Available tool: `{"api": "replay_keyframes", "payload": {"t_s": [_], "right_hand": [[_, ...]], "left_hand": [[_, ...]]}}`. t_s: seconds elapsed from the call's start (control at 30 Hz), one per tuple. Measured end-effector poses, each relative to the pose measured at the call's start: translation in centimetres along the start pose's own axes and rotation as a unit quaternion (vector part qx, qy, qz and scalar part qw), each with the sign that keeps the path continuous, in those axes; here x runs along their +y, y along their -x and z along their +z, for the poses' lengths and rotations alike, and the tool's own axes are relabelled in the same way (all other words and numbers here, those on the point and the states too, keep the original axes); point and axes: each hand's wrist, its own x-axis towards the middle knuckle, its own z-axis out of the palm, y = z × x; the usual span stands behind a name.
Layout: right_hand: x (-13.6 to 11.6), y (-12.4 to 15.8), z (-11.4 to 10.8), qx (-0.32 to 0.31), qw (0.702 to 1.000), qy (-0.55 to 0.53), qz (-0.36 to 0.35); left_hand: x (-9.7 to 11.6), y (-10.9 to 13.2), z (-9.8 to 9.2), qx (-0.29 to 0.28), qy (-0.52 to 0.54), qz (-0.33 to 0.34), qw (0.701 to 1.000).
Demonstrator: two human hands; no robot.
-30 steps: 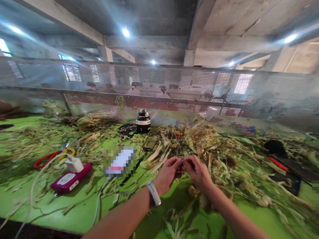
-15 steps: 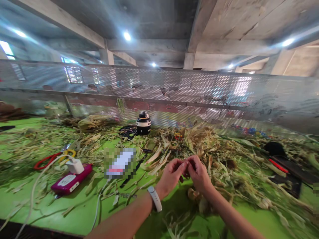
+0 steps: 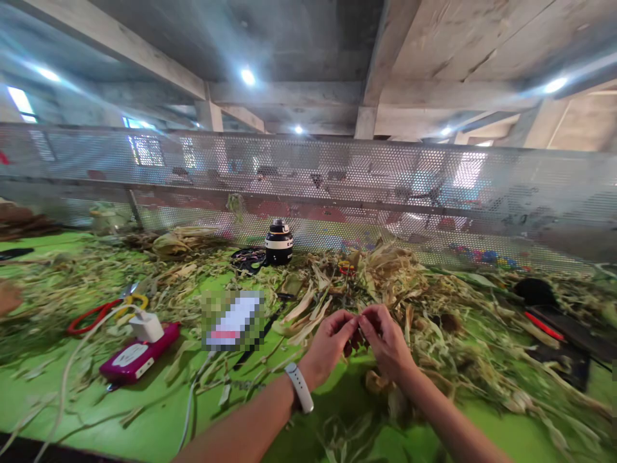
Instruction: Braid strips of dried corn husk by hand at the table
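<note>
My left hand (image 3: 333,339) and my right hand (image 3: 385,341) meet above the green tabletop, fingertips pinched together. Whatever lies between them is small, dark and mostly hidden by the fingers, so I cannot make it out. A white band circles my left wrist. Dried corn husks (image 3: 308,312) lie just beyond the hands, and a larger heap of husks (image 3: 393,270) rises behind. Below my right hand sits a pale brown curled piece (image 3: 376,381), and more husk strips lie in the shade beneath my arms.
On the left are a magenta power bank (image 3: 126,368) with a white plug (image 3: 147,326), red-and-yellow-handled scissors (image 3: 96,316) and a blurred-out phone (image 3: 236,318). A black bottle (image 3: 278,244) stands before a perforated metal screen (image 3: 308,161). Another person's hand (image 3: 8,297) shows at far left.
Both hands keep pinching near the same spot, with the fingers shifted slightly. Another person's hand has come into view at the left edge. The view has tilted a little.
</note>
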Motion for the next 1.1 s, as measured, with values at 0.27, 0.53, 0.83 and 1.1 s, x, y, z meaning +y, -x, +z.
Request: {"api": "replay_keyframes", "payload": {"t_s": [0.27,0.53,0.83,1.1], "right_hand": [[0.2,0.0,-0.4,-0.023,0.992,0.119,-0.031],[0.1,-0.8,-0.9,-0.056,0.989,0.137,-0.007],[0.5,-1.9,-3.8,0.022,0.996,0.064,0.062],[1.5,-2.0,-3.4,0.020,0.992,0.118,0.026]], "left_hand": [[-0.1,-0.3,-0.4,-0.001,-0.010,0.002,1.000],[0.6,-0.7,-1.1,0.035,-0.033,-0.001,0.999],[2.2,-2.3,-3.3,0.147,0.028,0.082,0.985],[2.1,-2.6,-3.8,0.170,0.027,0.087,0.981]]}}
